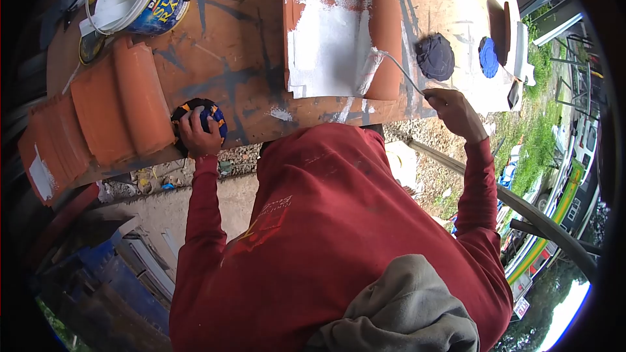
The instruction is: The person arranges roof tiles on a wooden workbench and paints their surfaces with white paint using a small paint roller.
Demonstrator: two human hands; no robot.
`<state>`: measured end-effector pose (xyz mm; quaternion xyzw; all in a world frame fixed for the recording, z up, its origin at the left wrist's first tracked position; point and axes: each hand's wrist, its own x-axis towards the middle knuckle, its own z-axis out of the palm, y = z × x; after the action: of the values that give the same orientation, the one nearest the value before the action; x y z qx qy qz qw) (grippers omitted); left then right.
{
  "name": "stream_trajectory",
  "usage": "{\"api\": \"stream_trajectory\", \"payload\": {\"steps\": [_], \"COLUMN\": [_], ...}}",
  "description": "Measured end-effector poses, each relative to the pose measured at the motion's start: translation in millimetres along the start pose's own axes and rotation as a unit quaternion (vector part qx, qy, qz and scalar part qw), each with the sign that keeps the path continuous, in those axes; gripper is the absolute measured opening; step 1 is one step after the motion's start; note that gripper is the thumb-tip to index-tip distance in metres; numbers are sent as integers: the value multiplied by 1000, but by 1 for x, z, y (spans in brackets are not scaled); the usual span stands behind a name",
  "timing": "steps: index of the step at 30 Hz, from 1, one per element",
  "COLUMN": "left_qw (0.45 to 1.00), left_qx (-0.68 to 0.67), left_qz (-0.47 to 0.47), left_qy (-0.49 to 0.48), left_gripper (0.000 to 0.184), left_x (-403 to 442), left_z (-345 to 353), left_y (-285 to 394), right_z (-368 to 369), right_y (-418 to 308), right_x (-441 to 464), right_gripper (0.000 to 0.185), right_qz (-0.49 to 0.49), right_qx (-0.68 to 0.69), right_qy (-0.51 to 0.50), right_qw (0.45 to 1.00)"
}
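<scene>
My right hand (450,112) is closed around the handle end of a small paint roller (373,70) with a bent wire frame. The roller's white-coated sleeve lies against a curved clay roof tile (386,19), near the edge of its white-painted area. White paint covers most of the tile's left and middle, with patches of bare orange at the top. My left hand (197,132) rests on a round, dark patterned cloth pad (218,112) at the table's near edge, fingers spread and slightly bent over it.
Unpainted clay tiles (109,107) lie at the left of the paint-streaked table (228,45). Behind them a paint bucket (156,3) stands with its mouth facing left. A dark round pad (435,57) and a blue one (488,57) lie right of the painted tile.
</scene>
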<state>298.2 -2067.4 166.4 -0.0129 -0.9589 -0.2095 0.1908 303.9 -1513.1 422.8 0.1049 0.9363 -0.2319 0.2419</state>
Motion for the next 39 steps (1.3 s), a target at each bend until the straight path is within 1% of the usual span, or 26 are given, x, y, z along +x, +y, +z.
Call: {"api": "stream_trajectory", "payload": {"steps": [3, 4, 6, 8, 9, 11, 12, 14, 15, 19, 20, 22, 23, 24, 26, 27, 28, 29, 30, 31, 33, 34, 36, 37, 38, 39], "left_qw": [1000, 1000, 1000, 1000, 1000, 1000, 1000, 1000, 1000, 1000, 1000, 998, 998, 998, 999, 993, 976, 928, 849, 851, 799, 800, 742, 738, 740, 728], "left_qx": [-4, -5, -4, -4, 2, 8, 11, 15, 10, -2, 2, 49, 57, 61, -18, -117, -215, -341, -456, -452, -503, -500, -507, -510, -506, -508], "left_qz": [-8, -10, -9, -9, -13, -19, -18, -16, -15, 2, 10, -25, -11, -1, -13, -19, -27, -102, -176, -173, -216, -211, -345, -330, -333, -341], "left_qy": [2, -1, 0, 4, 0, -1, -3, -3, -1, 18, 19, -16, 27, 25, 43, 12, -20, -114, -202, -206, -250, -257, -269, -294, -294, -309], "left_gripper": [35, 35, 35, 35, 35, 35, 35, 35, 35, 30, 30, 25, 23, 23, 26, 28, 31, 36, 41, 41, 66, 66, 86, 97, 97, 98], "left_x": [-1, -1, -2, -2, -3, -2, -2, -2, -2, 0, 4, 15, 23, 35, 58, 64, 69, 68, 66, 62, 62, 63, 66, 66, 68, 71], "left_z": [1, -1, 0, 1, 2, 1, 0, -1, 0, -1, -5, -8, -6, -7, -6, 6, 18, 30, 43, 56, 72, 75, 66, 66, 63, 60], "left_y": [2, 2, 1, 1, 1, 1, 2, 3, 3, 5, 9, 22, 34, 52, 95, 110, 122, 132, 139, 144, 155, 154, 160, 154, 152, 153], "right_z": [25, 25, 25, 2, -15, -49, -69, -89, -98, -80, -73, -50, -38, -27, -21, -25, -28, -28, -28, -28, -21, -19, -11, -2, 6, 12], "right_y": [-7, -21, -16, -24, -21, -23, -47, -43, -47, -84, -83, -72, -72, -74, -77, -78, -78, -73, -73, -74, -78, -77, -72, -56, -47, -42], "right_x": [22, 33, 62, 79, 87, 105, 105, 131, 137, 161, 172, 204, 204, 204, 207, 204, 202, 204, 203, 203, 199, 193, 184, 190, 191, 190], "right_gripper": [28, 28, 27, 27, 26, 24, 23, 24, 24, 29, 29, 27, 27, 27, 26, 26, 26, 26, 26, 24, 22, 22, 21, 21, 21, 20], "right_qz": [-69, -37, -78, -57, -108, -113, 3, -58, -21, -12, -14, -122, -121, -142, -165, -164, -163, -138, -138, -152, -141, -137, -150, -168, -169, -246], "right_qx": [-38, -31, -22, -70, -85, -120, -110, -111, -84, -171, -163, -76, -64, -34, 4, -19, -42, -57, -50, -57, -18, -11, -4, 16, 20, 33], "right_qy": [53, 24, 11, -40, -57, -72, -102, -129, -135, -127, -124, -194, -192, -182, -172, -188, -203, -201, -202, -187, -170, -167, -150, -142, -145, -112], "right_qw": [995, 999, 997, 995, 989, 984, 989, 984, 987, 977, 979, 970, 972, 973, 971, 968, 964, 968, 968, 969, 975, 976, 977, 975, 975, 962]}}
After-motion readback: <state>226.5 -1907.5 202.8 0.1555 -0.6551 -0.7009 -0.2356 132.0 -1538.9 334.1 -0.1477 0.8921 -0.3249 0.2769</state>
